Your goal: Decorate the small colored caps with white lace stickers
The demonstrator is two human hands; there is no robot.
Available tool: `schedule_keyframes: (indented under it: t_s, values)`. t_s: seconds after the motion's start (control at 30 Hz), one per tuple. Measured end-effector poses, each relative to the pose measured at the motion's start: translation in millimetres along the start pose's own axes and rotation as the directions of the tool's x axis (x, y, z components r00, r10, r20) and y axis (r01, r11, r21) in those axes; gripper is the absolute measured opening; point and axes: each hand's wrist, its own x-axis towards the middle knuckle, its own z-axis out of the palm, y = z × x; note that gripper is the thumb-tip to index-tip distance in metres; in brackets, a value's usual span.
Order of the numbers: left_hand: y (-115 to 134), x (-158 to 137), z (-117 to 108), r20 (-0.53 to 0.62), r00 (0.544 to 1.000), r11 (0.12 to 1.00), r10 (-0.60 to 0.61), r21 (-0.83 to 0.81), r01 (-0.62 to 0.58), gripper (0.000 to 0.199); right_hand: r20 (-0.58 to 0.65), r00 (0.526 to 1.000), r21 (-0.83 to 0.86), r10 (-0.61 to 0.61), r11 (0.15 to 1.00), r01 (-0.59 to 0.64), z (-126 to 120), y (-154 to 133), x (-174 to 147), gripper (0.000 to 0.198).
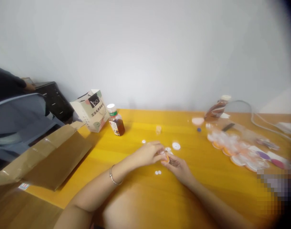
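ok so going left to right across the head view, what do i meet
Brown cardboard box, printed paper bag, white-capped bottle with a green band, left hand, small orange-edged piece between the hands, right hand, small blue round piece, bottle of brown drink, purple disc, crimson disc.

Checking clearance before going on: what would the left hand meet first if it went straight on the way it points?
The left hand would first meet the small orange-edged piece right at its front, then probably the right hand; blur and depth leave contact unclear.
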Motion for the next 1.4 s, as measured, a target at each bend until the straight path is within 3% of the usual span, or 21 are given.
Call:
schedule_keyframes:
  t_s: [0.1,0.17,0.27,0.37,0.47,0.53,0.6,0.67,0.8,0.93,1.07,1.2,1.3,1.4]
  values:
    - [-1,1,-15,0.105,0.979,0.964,0.173,-0.221,-0.147,0.025,0.038,0.994,0.082,0.101,0.991,-0.104,-2,-2,0,0.026]
    - [-3,2,-18,0.132,0.965,0.926,0.225,-0.338,-0.169,0.031,0.032,0.991,0.129,0.128,0.983,-0.131,-3,-3,1,0.028]
    - [-7,4,-11,0.026,0.998,0.926,0.065,-0.374,-0.051,0.036,-0.015,0.991,0.158,0.134,0.979,-0.130,-4,-3,3,0.029]
    - [-10,7,-1,-0.039,0.990,0.917,-0.134,-0.385,0.109,0.033,-0.003,0.991,0.186,0.137,0.973,-0.134,-4,-2,3,0.025]
    - [-12,7,-1,0.119,0.993,0.859,-0.018,-0.507,0.076,0.024,0.034,0.988,0.227,0.154,0.961,-0.157,-3,-1,2,0.024]
    - [-14,7,-3,0.160,0.985,0.826,0.066,-0.563,0.035,0.030,0.032,0.987,0.234,0.157,0.959,-0.160,-3,-1,2,0.024]
    - [-15,7,-4,0.081,0.997,0.850,-0.012,-0.524,0.053,0.036,0.026,0.988,0.224,0.151,0.963,-0.153,-3,0,2,0.023]
    - [-16,7,-5,0.027,0.997,0.871,-0.075,-0.485,0.078,0.030,0.030,0.989,0.212,0.144,0.966,-0.148,-2,1,2,0.023]
    - [-17,6,-7,0.165,0.980,0.829,0.107,-0.560,0.004,0.026,0.032,0.989,0.187,0.144,0.971,-0.147,-2,1,3,0.024]
    - [-18,6,-9,0.046,0.992,0.910,-0.119,-0.395,0.128,0.032,0.027,0.988,0.181,0.149,0.972,-0.152,-2,-2,3,0.024]
    - [-19,6,-12,0.148,0.989,0.894,0.012,-0.445,0.056,0.026,0.028,0.988,0.174,0.150,0.973,-0.153,-2,-4,3,0.025]
    - [-17,6,-13,0.059,0.992,0.917,-0.113,-0.377,0.128,0.030,0.026,0.989,0.152,0.143,0.978,-0.145,-2,-3,3,0.025]
    - [-15,6,-13,0.114,0.993,0.914,-0.014,-0.402,0.059,0.022,0.022,0.990,0.150,0.138,0.979,-0.140,-3,-2,4,0.025]
    - [-14,6,-13,0.077,0.994,0.927,-0.072,-0.362,0.095,0.029,0.015,0.990,0.147,0.139,0.979,-0.140,-2,-3,3,0.026]
